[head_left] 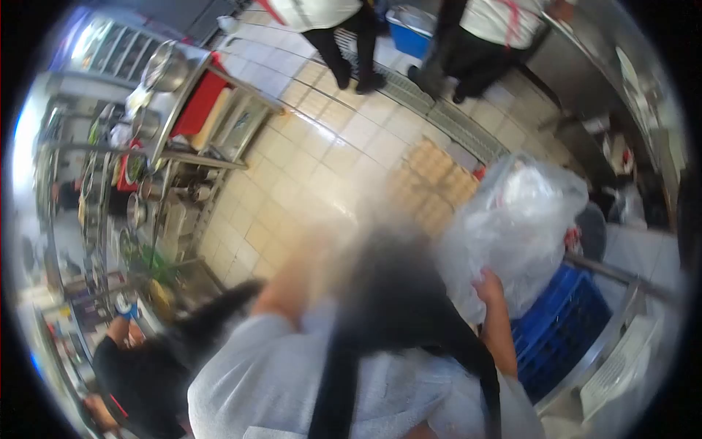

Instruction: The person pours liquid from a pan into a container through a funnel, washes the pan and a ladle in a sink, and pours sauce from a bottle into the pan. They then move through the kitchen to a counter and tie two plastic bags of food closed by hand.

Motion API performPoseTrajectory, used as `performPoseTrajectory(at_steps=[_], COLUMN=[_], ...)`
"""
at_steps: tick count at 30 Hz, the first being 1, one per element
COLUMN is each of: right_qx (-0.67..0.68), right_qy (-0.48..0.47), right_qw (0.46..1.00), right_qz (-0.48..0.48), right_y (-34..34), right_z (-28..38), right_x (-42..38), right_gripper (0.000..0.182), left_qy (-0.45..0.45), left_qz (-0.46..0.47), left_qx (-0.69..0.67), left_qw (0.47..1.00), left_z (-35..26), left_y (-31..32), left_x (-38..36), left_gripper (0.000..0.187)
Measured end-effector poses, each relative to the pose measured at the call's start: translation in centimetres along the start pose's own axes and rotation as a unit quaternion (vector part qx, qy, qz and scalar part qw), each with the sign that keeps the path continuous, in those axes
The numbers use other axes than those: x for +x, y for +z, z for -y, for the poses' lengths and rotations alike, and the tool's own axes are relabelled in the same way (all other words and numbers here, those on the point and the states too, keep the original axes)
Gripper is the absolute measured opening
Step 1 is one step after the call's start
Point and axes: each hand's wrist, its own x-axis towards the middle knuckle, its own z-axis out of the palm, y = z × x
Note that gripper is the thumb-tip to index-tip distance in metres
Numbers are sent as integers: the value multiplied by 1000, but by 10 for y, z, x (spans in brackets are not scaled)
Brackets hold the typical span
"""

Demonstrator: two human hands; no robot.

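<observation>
My right hand [488, 287] is at the near side of a large clear plastic bag [523, 219], with its fingers curled against the film. The bag bulges over a blue plastic crate [563, 329] and has pale contents I cannot make out. My left forearm [285, 289] reaches forward in front of my body, and the hand at its end is lost in a blur in the middle of the view. A black apron [391, 293] hangs over my white top. Beyond the blur, a tan, bumpy stack like egg trays [433, 183] sits on the floor.
A co-worker in black [146, 373] works close on my left beside steel shelves [110, 212]. Two more people stand ahead, near a floor drain grate [439, 117] and a blue bin [409, 33]. A steel table [227, 124] is at the left, and a metal rail [614, 278] at the right.
</observation>
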Motion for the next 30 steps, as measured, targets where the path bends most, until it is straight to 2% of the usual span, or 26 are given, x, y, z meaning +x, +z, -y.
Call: performPoseTrajectory(at_steps=[1, 3, 5, 7, 9, 13, 17, 19, 20, 22, 24, 26, 27, 28, 30], right_qx=[26, 11, 13, 18, 21, 56, 40, 55, 49, 51, 35, 3, -3, 6, 17], right_qy=[16, -7, -14, -14, -27, -101, -158, -204, -211, -205, -219, -224, -228, -220, -191], right_qw=[999, 997, 993, 988, 974, 956, 950, 955, 954, 962, 962, 966, 965, 967, 971], right_qz=[14, -74, -115, -152, -222, -268, -268, -207, -207, -171, -158, -125, -125, -126, -141], right_y=[-20, -25, -39, -53, -65, -67, -50, -40, -34, -25, -16, -9, -13, -18, -35], right_z=[19, 26, 51, 83, 118, 188, 270, 313, 332, 368, 377, 372, 374, 375, 393], right_x=[-10, -5, -2, 2, 9, 33, 69, 76, 76, 81, 101, 125, 129, 134, 132], right_gripper=[59, 56, 52, 48, 40, 29, 28, 30, 30, 33, 34, 36, 36, 39, 45], left_qy=[-10, -23, -74, -84, -147, -152, -97, -135, -137, -127, -116, -41, -4, -1, 53], left_qz=[-19, -33, -36, -37, -35, -48, -80, -129, -146, -175, -202, -240, -258, -226, -182], left_qx=[10, -18, -9, -50, -51, -116, -88, -183, -232, -228, -223, -234, -239, -225, -315], left_qw=[1000, 999, 997, 994, 987, 980, 988, 965, 952, 949, 947, 941, 936, 948, 930], left_z=[16, 55, 81, 108, 119, 143, 188, 195, 199, 196, 202, 219, 205, 187, 101], left_y=[-5, -16, -29, -38, -48, -79, -129, -162, -176, -204, -218, -218, -228, -238, -277], left_x=[0, 3, -1, -5, -5, -1, 33, 33, 33, 31, 49, 100, 105, 115, 106], left_gripper=[45, 43, 43, 44, 44, 45, 44, 43, 43, 43, 42, 41, 40, 39, 36])
